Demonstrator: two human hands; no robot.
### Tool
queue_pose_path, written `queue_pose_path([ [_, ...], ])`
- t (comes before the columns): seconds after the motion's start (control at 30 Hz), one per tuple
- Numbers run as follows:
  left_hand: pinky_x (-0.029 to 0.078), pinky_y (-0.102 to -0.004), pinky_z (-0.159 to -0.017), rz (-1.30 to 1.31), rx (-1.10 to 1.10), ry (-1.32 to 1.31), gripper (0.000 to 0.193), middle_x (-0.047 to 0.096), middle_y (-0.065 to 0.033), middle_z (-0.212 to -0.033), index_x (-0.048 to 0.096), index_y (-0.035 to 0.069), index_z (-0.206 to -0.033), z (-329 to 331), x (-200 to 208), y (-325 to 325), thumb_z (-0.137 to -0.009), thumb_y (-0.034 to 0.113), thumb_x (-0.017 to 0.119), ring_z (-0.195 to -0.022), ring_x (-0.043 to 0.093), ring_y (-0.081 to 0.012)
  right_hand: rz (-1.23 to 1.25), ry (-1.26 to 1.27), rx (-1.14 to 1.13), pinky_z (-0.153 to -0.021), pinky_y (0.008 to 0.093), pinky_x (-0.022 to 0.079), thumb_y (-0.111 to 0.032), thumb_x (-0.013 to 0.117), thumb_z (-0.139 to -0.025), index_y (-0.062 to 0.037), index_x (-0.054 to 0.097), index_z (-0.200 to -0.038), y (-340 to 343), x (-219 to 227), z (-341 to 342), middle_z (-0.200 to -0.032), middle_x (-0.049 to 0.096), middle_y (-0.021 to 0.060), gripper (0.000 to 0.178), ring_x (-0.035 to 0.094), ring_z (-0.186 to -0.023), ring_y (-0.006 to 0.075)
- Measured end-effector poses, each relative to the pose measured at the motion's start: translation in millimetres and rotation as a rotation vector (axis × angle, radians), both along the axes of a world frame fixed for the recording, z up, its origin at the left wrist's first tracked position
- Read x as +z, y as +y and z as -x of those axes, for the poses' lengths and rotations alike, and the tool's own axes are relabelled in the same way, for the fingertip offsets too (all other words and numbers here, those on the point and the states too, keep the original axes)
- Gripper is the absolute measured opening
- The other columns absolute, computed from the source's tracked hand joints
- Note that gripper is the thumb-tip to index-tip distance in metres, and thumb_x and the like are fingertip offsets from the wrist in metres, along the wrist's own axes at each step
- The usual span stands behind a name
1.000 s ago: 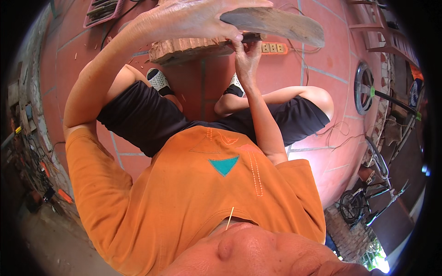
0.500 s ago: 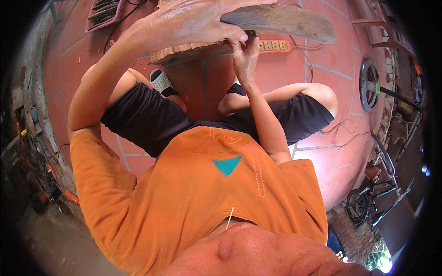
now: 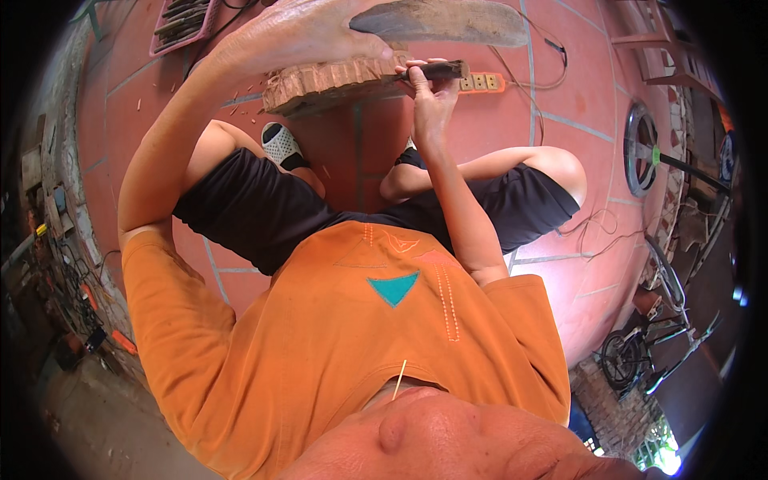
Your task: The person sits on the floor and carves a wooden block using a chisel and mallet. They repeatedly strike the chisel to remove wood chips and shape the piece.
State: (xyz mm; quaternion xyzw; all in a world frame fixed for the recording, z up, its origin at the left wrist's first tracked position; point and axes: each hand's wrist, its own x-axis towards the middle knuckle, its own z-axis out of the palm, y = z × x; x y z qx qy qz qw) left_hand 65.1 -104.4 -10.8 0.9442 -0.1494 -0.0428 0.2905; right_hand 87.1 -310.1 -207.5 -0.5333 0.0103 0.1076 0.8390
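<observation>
Over red tiles [image 3: 604,172], grips the bat [image 3: 452,22] in the left hand [image 3: 320,30], pointed lengthwise rightward past the block [image 3: 324,86], and clasps the stick [image 3: 445,70], nearly parallel, in the right hand [image 3: 433,110] at the block's right end.

A red-tiled floor [image 3: 580,96] carries reddish furniture [image 3: 644,38] at its far-right corner; bright light [image 3: 548,292] glares near its right edge.

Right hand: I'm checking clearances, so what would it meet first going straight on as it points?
Likely the board in the left hand, ahead of the right hand; depth is unclear, so it might pass underneath.
</observation>
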Motion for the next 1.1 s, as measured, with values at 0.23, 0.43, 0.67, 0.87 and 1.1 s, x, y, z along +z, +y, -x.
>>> queue_pose_path([
  [0.23, 0.051, -0.042, -0.102, -0.054, 0.054, 0.065, 0.076, 0.067, -0.0248, -0.129, 0.049, 0.008, -0.152, -1.8, 2.6, 4.0, -0.089, 0.044, 0.074, -0.117, 0.066, -0.0375, 0.153, -0.286, 0.016, -0.088, 0.0298, 0.055, 0.006, 0.068, -0.096, -0.0048, 0.052, -0.119, 4.1, -5.0, -4.1, -0.105, 0.067, 0.0049, 0.03, 0.065, -0.099, 0.0139],
  [0.43, 0.051, -0.0423, -0.103, -0.007, 0.05, 0.067, 0.079, 0.066, -0.0251, -0.13, 0.046, 0.008, -0.154, -2.3, 7.2, 1.1, -0.089, 0.042, 0.074, -0.117, 0.067, -0.0379, 0.073, -0.203, 0.037, -0.087, 0.0292, 0.055, 0.004, 0.068, -0.097, -0.0058, 0.051, -0.121, 8.8, -6.6, -9.4, -0.106, 0.066, 0.0045, 0.031, 0.065, -0.098, 0.0144],
  [0.67, 0.049, -0.0428, -0.106, 0.11, -0.045, 0.008, 0.082, 0.063, -0.0263, -0.135, 0.043, 0.007, -0.156, -2.7, 6.1, -8.8, -0.09, 0.045, 0.072, -0.122, 0.064, -0.0391, 0.155, -0.261, 0.052, -0.08, 0.0291, 0.057, 0.003, 0.067, -0.097, -0.005, 0.05, -0.121, 8.4, -6.7, -13.6, -0.108, 0.066, 0.007, 0.03, 0.067, -0.093, 0.0154],
  [0.87, 0.05, -0.0417, -0.102, -0.161, -0.18, -0.121, 0.075, 0.064, -0.0263, -0.131, 0.043, 0.007, -0.156, 0.9, -13.7, 4.5, -0.094, 0.042, 0.067, -0.119, 0.064, -0.0402, 0.186, -0.2, 0.059, -0.077, 0.0294, 0.058, 0.002, 0.066, -0.098, -0.003, 0.05, -0.121, 11.4, -3.6, -17.4, -0.106, 0.067, 0.0083, 0.029, 0.068, -0.092, 0.0161],
  [1.1, 0.051, -0.0429, -0.099, 0.03, -0.033, 0.015, 0.074, 0.066, -0.0267, -0.125, 0.043, 0.007, -0.156, -6.0, 15.0, -17.1, -0.093, 0.037, 0.067, -0.113, 0.067, -0.0408, 0.145, -0.203, 0.064, -0.077, 0.0301, 0.059, 0.002, 0.065, -0.098, -0.0031, 0.048, -0.123, 7.0, -6.4, -18.9, -0.105, 0.067, 0.0093, 0.03, 0.069, -0.092, 0.0177],
])
